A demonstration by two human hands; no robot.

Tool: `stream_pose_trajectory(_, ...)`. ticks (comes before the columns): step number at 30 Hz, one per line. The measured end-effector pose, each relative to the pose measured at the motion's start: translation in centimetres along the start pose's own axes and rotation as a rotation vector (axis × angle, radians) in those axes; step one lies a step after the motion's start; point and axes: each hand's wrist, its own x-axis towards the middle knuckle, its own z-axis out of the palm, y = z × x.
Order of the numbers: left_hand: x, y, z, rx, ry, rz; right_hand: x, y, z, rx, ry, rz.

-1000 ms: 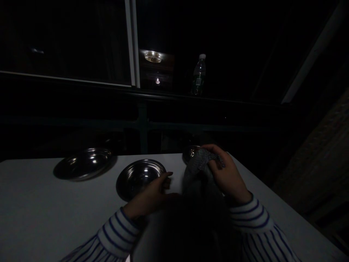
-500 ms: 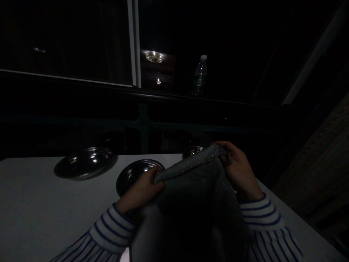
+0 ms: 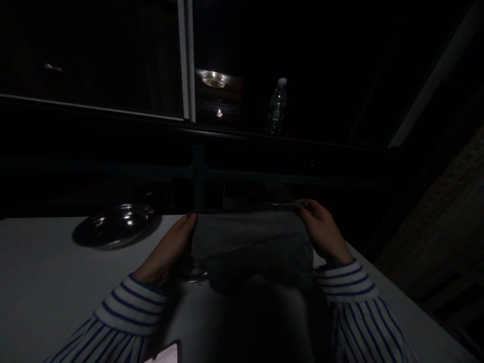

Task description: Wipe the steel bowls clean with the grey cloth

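Observation:
A grey cloth [image 3: 251,239] hangs stretched between my two hands above the white table. My left hand [image 3: 172,247] pinches its upper left corner, and my right hand [image 3: 323,229] pinches the upper right corner. The cloth's top edge runs nearly level, while its lower part droops in soft folds. Behind it, a steel bowl [image 3: 192,272] is mostly hidden, with only part of its rim showing beside my left hand. The scene is dim, so the weave of the cloth is hard to make out.
Another shiny steel bowl [image 3: 113,227] sits at the table's back left, tilted. A plastic bottle [image 3: 277,107] with a white cap stands on the dark sill. The white table [image 3: 41,287] has its right edge beyond my right arm. A pale-screened object [image 3: 168,353] shows at the bottom.
My hands have moved apart, my left one to the left and upward. The cloth, bunched and slanting before, is spread flat between them and now covers most of the middle bowl.

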Motion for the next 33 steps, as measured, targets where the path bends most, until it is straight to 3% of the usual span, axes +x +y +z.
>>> stream_pose_trajectory(3, 0.0, -0.2, 0.4, -0.046, 0.048, -0.032, 0.1, 0.4, 0.7, 0.147, -0.043, 0.123)
stream_pose_trajectory(8, -0.4, 0.6, 0.6, -0.290, 0.033, -0.243, -0.4, 0.0, 1.2, 0.440, -0.196, 0.217)
stream_pose_trajectory(12, -0.9, 1.4, 0.1, -0.404, 0.022, -0.175, -0.8, -0.3, 0.8, 0.554, -0.252, 0.208)
stream_pose_trajectory(15, -1.2, 1.7, -0.1, -0.263, 0.049, -0.046, -0.5, 0.2, 0.5, 0.509, -0.281, 0.161)
stream_pose_trajectory(21, -1.3, 2.0, -0.8, 0.205, -0.041, -0.003, 0.8, 1.5, -0.3, 0.151, -0.193, 0.074)
stream_pose_trajectory(27, -0.2, 1.7, -1.9, 0.513, 0.063, 0.162, 0.1, 0.6, -0.9, 0.011, -0.440, 0.053)
stream_pose_trajectory(33, 0.1, 1.9, -2.5, 0.625, 0.107, 0.218, 0.1, 0.8, -0.4, -0.161, -0.416, -0.064)
